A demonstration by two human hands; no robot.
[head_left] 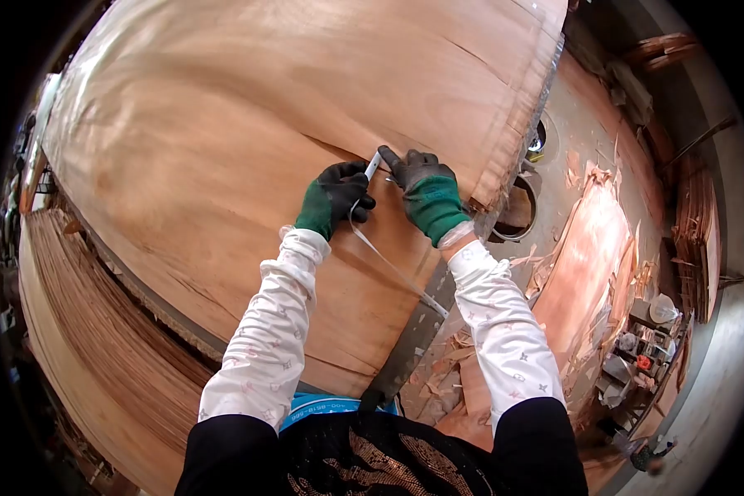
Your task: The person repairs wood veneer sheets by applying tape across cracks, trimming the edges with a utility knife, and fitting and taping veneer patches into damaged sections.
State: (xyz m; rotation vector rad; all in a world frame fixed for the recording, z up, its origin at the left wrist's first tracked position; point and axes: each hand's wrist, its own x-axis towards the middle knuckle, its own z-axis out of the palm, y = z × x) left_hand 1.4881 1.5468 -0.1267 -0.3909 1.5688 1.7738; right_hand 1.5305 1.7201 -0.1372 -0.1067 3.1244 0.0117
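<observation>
Head view, looking down past your chest: both arms reach fwd from the bottom edge over a wide, tan wood sheet (198, 174), elbows apart, forearms angling in so the hands meet nr the middle.

Your L hand (336, 198), in a green glove w/ dark fingers, has its fingers curled inward to the R; that grip is closed on a white tape (374, 167), pinched at the fingertips. Your R hand (426, 188), gloved likewise, sits just beside it, knuckles up, index finger stretched up-left to the tape's upper end, other fingers bent. Can't tell if the R grip is closed on the tape or only touching it.

The tape is btwn your hands, its short upper bit tilted over the sheet; below, it loops under the L fingers, then trails down-right to the dark bench edge (417, 339), nr your R forearm. A dark split (326, 146) in the sheet runs toward your fingertips.

White patterned sleeves (266, 331) cover both forearms. To the L, a thick stack of sheets (99, 331); to the R, beyond the bench, wood scraps (583, 256) on the floor.
</observation>
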